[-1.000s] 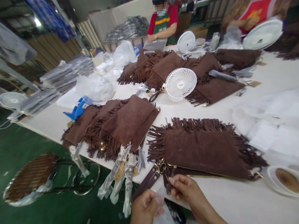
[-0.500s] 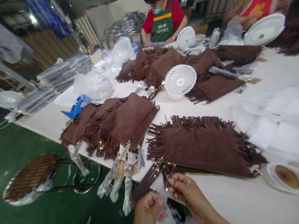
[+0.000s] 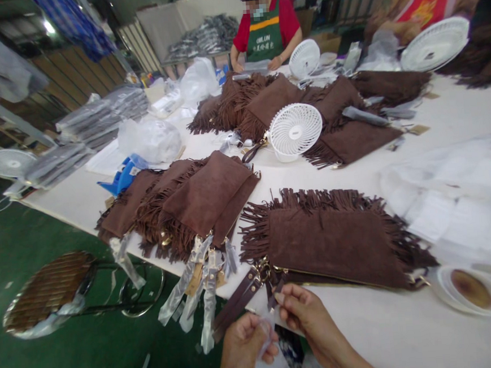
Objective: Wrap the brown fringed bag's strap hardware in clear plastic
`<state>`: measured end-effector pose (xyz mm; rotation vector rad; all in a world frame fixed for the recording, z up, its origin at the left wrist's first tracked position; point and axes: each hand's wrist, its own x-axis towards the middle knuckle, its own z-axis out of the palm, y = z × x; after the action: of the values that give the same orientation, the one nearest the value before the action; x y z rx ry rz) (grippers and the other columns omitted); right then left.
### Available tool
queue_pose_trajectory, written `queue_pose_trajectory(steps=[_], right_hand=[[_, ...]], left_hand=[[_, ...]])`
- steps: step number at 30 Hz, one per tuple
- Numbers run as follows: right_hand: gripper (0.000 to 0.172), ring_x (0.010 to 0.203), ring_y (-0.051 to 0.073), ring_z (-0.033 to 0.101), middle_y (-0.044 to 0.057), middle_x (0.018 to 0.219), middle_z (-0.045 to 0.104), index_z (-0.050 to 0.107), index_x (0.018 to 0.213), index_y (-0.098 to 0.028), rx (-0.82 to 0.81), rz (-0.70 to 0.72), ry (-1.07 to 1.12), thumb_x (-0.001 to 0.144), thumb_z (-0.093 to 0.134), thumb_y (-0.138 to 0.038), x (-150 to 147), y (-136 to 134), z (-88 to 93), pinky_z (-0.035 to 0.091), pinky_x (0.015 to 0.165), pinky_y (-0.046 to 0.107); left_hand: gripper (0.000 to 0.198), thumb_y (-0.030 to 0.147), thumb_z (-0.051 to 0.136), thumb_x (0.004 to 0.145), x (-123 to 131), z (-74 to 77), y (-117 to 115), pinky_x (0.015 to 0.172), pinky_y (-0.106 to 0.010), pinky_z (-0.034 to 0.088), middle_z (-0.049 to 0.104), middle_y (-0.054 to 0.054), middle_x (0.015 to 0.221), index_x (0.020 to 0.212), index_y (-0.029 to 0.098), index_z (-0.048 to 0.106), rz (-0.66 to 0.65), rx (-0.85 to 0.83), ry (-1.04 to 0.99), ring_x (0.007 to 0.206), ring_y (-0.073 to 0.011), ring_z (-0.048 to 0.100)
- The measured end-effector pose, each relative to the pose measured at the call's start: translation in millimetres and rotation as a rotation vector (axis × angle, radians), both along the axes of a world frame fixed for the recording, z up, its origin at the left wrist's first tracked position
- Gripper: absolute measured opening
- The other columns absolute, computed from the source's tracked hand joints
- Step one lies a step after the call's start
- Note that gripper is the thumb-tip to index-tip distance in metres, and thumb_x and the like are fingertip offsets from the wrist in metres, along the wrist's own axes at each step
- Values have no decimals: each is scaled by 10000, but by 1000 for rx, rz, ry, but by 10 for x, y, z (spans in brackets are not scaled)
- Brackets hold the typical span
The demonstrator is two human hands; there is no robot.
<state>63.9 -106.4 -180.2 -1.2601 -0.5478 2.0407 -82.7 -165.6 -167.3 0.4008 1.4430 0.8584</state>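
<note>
My left hand (image 3: 245, 343) pinches a small clear plastic sleeve (image 3: 266, 331) near the table's front edge. Just beside it, the fingers of my right hand (image 3: 309, 318) are closed on a short dark brown leather pull (image 3: 275, 298), which hangs by the bag's gold hardware. The plastic reaches up close to the pull's lower end; whether it encloses it I cannot tell. In front of both hands lies a brown fringed suede bag (image 3: 331, 245) with a gold zip along its near edge. Its brown leather strap (image 3: 238, 302) hangs over the table edge.
More fringed bags (image 3: 204, 193) lie stacked to the left, with plastic-wrapped straps (image 3: 207, 300) dangling. A white fan (image 3: 295, 130) stands mid-table. A roll of tape (image 3: 470, 291) and white plastic bags (image 3: 455, 201) lie right. A stool (image 3: 49, 287) stands left; a co-worker (image 3: 269, 29) works opposite.
My left hand has moved slightly right and up, bringing the plastic sleeve close to the leather pull. My right hand keeps its hold on the pull.
</note>
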Motion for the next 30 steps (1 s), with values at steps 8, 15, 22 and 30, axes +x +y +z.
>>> queue_pose_trajectory(steps=[8, 15, 22, 30], right_hand=[[337, 380, 42, 394, -36, 521, 589, 544, 709, -176, 40, 52, -64, 708, 731, -457, 26, 15, 26, 216, 413, 178], [361, 364, 48, 383, -54, 447, 530, 542, 685, -173, 56, 112, -114, 693, 718, -488, 70, 30, -11, 258, 394, 174], [376, 380, 47, 391, -58, 463, 530, 521, 688, -179, 56, 117, -95, 693, 709, -505, 80, 14, 9, 290, 396, 162], [505, 374, 47, 434, 4, 595, 650, 611, 853, -147, 68, 45, -125, 716, 647, -632, 206, -94, 101, 313, 384, 162]], left_hand=[[506, 584, 780, 587, 63, -9, 41, 439, -235, 436, 710, -95, 644, 702, 118, 619, 23, 14, 24, 460, -144, 593], [559, 638, 736, 610, 119, 2, 108, 474, -252, 462, 719, -107, 686, 761, 106, 659, 13, 3, 46, 498, -160, 613], [523, 605, 746, 622, 240, -47, 262, 468, -248, 452, 705, -91, 649, 755, 110, 637, -5, 43, 47, 495, -160, 612], [430, 545, 732, 663, 74, 102, 92, 428, -210, 375, 659, -40, 553, 664, 146, 571, -94, 71, 80, 404, -98, 508]])
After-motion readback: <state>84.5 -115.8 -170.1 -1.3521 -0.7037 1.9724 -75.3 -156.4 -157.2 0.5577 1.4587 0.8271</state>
